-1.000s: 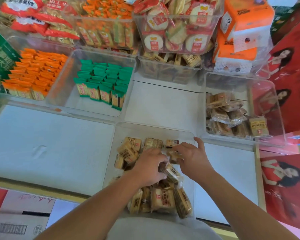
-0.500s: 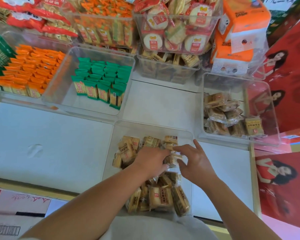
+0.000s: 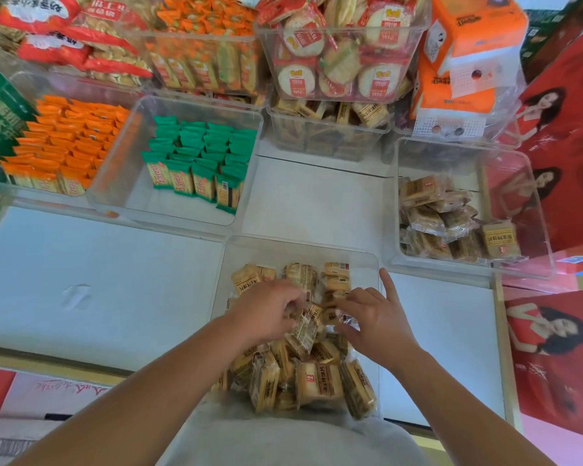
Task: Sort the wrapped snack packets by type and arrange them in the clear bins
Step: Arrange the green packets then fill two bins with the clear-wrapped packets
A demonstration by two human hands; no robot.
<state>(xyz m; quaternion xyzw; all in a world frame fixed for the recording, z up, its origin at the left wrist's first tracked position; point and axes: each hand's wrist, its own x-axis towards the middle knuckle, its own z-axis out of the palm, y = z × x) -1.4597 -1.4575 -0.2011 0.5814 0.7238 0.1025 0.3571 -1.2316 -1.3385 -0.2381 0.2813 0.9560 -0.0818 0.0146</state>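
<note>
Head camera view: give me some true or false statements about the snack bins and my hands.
1. The left hand and right hand are both over the nearest bin of tan packets. True.
2. The green packets stand in neat rows. True.
3. Green and orange packets share one bin. False: they are in separate bins, side by side.
4. The bin on the right is empty. False: it holds brown packets.

Nearest to you lie tan packets with brown print. Further you see packets with green tops, packets with orange tops, round white crackers with red labels, and a tissue pack in orange and white.
</note>
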